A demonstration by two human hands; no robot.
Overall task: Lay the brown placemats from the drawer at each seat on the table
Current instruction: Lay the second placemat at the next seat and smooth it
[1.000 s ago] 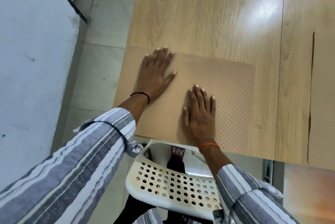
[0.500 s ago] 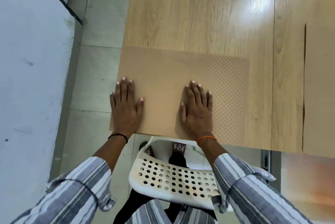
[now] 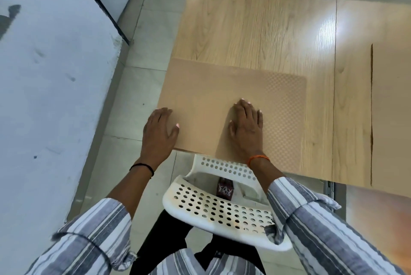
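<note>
Brown placemat [image 3: 222, 105] lying flat at the table's [image 3: 255, 34] near-left corner, above a white chair [image 3: 222, 214]. Left hand [image 3: 159, 133] at its left edge, right hand [image 3: 246, 127] upon it, both flat with fingers straight.

Glossy wood-grain table [image 3: 255, 30], matt textured placemat [image 3: 222, 87]

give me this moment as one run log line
step: smoothing brown placemat at near seat | left hand: flat on mat's left edge | right hand: flat on mat | second placemat: laid at right
</note>
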